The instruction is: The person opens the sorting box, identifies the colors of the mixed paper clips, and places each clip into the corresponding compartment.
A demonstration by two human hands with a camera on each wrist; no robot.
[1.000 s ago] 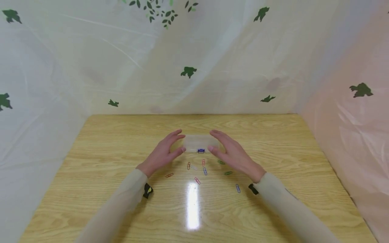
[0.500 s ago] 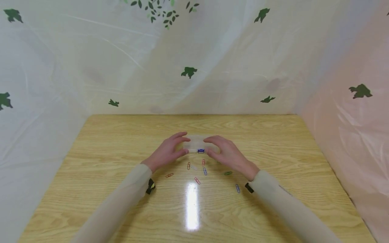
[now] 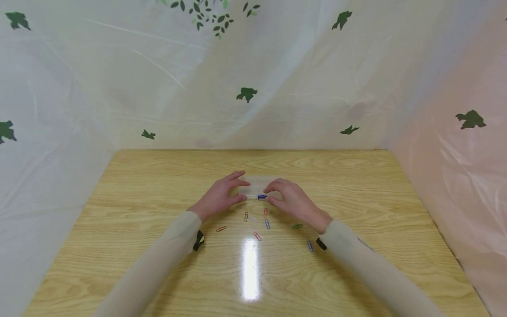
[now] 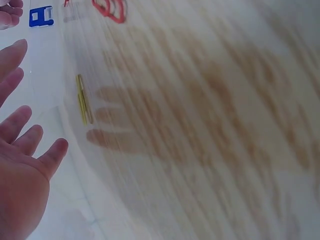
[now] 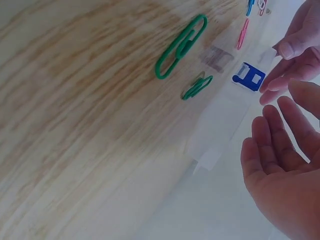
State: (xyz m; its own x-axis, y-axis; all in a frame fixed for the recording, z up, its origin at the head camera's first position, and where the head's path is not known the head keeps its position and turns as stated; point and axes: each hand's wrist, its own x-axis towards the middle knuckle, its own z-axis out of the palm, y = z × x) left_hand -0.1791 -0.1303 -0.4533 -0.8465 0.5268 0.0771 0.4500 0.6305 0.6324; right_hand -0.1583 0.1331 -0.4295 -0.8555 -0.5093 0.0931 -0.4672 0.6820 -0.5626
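Observation:
A translucent, clear plastic box (image 3: 257, 182) lies at the middle of the table, its blue latch (image 3: 262, 197) on the near side. My left hand (image 3: 220, 199) is at the box's left end, thumb along the near edge and fingers spread above. From the right, my right hand (image 3: 292, 201) reaches over the box, thumb and fingertips close beside the latch. In the right wrist view its fingers (image 5: 272, 135) are loosely bent with nothing between them, and the blue latch (image 5: 248, 76) shows beyond. The left wrist view shows relaxed left fingers (image 4: 22, 132) beside the box.
Several paper clips lie in front of the box, among them a red clip (image 3: 221, 229), a pink clip (image 3: 257, 236), a blue clip (image 3: 310, 246) and a green clip (image 3: 297, 226). Patterned sheeting (image 3: 178, 88) surrounds the wooden table (image 3: 130, 198) at the back and sides.
Both hands have moved inward over the box. The right hand travelled left to the latch, its fingers bending more. Box and paper clips stay in place.

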